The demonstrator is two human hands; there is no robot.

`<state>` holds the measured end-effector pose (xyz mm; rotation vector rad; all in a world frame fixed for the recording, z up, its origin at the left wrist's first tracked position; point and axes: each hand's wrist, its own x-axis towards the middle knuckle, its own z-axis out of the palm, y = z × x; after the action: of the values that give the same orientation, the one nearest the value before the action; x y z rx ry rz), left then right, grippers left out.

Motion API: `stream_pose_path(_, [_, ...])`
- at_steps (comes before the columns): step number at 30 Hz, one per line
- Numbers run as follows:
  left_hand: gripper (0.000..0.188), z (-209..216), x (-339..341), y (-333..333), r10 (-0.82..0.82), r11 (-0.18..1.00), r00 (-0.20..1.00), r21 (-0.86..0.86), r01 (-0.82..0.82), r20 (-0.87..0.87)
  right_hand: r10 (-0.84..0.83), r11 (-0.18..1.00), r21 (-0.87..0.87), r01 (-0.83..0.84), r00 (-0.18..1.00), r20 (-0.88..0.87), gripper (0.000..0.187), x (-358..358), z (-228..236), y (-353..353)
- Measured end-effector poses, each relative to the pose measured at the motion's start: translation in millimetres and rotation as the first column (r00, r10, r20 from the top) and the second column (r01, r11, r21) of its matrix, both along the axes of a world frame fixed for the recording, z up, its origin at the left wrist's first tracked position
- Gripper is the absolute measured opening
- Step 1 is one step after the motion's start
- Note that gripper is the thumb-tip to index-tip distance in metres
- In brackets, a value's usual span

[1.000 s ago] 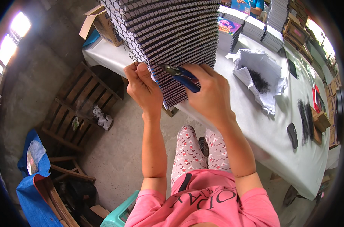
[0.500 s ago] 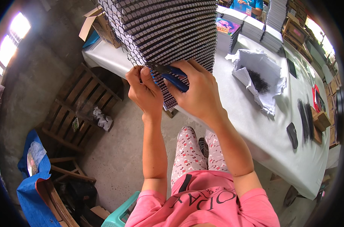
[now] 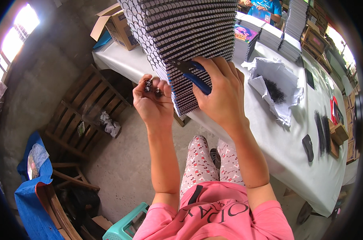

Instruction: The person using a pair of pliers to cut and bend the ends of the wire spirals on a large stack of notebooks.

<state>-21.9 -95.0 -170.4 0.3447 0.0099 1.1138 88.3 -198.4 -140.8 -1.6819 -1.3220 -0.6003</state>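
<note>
Blue cutters (image 3: 201, 83), one pair, in right hand (image 3: 221, 90); one notebook stack (image 3: 189, 28).

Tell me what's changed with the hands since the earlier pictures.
The left hand has drawn a little left from the spiral-bound stack's corner and turned its palm to view, showing small dark bits held there. The right hand still grips the blue-handled cutters by the stack. The stack and white crumpled paper look unmoved.

I'm seeing left hand (image 3: 154, 107) facing palm up, fingers (image 3: 166, 87) bent; right hand (image 3: 223, 91) gripping, back up; both forearms (image 3: 164, 160) extending forward.
</note>
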Motion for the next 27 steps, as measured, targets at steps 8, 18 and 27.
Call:
stream_pose_path(8, [0.036,26,6,-1,0.267,0.946,0.95,0.23,-0.227,-0.16,-0.04,0.998,-0.052,0.043,0.998,0.05,0.042,-3,1,3])
stream_pose_path(18, [0.019,21,30,-10,0.709,0.65,0.666,0.582,-0.488,-0.233,0.081,0.992,-0.089,-0.087,0.994,-0.068,0.037,-2,-3,12])
stream_pose_path(27, [0.021,19,26,-8,0.678,0.669,0.701,0.58,-0.465,-0.221,0.01,0.999,-0.04,-0.009,1.0,0.025,0.04,2,11,-4])
